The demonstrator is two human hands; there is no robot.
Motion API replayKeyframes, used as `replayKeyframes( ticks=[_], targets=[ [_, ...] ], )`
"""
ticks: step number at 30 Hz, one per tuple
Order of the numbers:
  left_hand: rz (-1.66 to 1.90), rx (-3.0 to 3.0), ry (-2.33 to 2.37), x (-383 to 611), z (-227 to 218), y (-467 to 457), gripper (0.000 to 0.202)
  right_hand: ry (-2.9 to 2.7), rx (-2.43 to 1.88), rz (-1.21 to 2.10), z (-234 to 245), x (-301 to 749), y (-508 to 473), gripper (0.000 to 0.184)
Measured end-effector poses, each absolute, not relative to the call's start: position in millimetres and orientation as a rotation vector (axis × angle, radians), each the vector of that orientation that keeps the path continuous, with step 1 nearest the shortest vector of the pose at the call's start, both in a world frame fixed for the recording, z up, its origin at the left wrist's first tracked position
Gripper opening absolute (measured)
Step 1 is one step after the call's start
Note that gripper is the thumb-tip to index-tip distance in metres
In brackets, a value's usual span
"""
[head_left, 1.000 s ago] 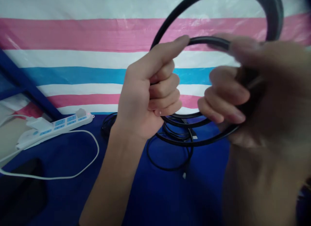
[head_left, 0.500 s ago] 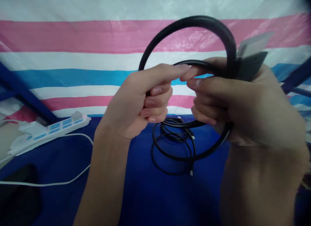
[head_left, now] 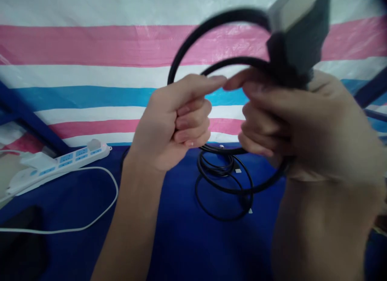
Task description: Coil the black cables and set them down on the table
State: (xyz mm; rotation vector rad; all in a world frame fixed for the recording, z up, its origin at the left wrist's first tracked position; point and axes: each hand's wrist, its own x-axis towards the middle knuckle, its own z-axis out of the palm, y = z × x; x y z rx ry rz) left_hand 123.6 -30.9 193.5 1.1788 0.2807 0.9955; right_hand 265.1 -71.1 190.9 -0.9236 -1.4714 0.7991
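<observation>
I'm holding the cable (head_left: 243, 15) over the table (head_left: 187, 232) in both hands, its loops spanning sideways between them. My left hand (head_left: 178, 119) is clasping the left side, fingers folded; my right hand (head_left: 317, 119) is gripping the right, nearer the plug (head_left: 305, 43), which is sticking up just above it. Another coil (head_left: 223, 220) is lying towards the table's back edge.

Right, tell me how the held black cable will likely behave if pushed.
The black cable would probably bend springily, not flop, since its loops form smooth, round arcs. The blocky connector may weigh its end down, being far thicker than the cable.
</observation>
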Motion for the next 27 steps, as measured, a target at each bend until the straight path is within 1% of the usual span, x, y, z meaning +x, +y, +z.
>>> replayKeyframes(
  ticks=[3, 5, 7, 10, 12, 16, 20, 22, 27],
  targets=[
    [0.851, 1.321, 0.291, 118, 190, -27, 0.041, -1.596, -1.035, 0.804, 187, 276, -72, 0.007],
    [0.907, 1.349, 0.315, 118, 187, -25, 0.038, -1.608, -1.071, 0.75, 185, 276, -72, 0.01],
    [1.014, 1.367, 0.377, 120, 184, -22, 0.038, -1.632, -1.106, 0.575, 183, 272, -71, 0.017],
    [1.111, 1.442, 0.531, 121, 180, -20, 0.039, -1.67, -1.219, 0.214, 183, 264, -69, 0.024],
    [1.12, 1.567, 0.658, 118, 178, -20, 0.038, -1.708, -1.258, 0.108, 185, 262, -70, 0.027],
    [0.98, 1.86, 0.754, 110, 175, -22, 0.035, -1.834, -1.234, 0.2, 186, 269, -73, 0.027],
    [0.811, 1.899, 0.708, 104, 179, -25, 0.032, -1.972, -1.291, 0.326, 185, 278, -73, 0.027],
    [0.8, 1.859, 0.696, 103, 180, -24, 0.032, -2.024, -1.343, 0.239, 185, 280, -72, 0.03],
    [0.978, 1.6, 0.621, 109, 178, -18, 0.035, -2.041, -1.451, 0.003, 186, 276, -72, 0.038]
  ],
)
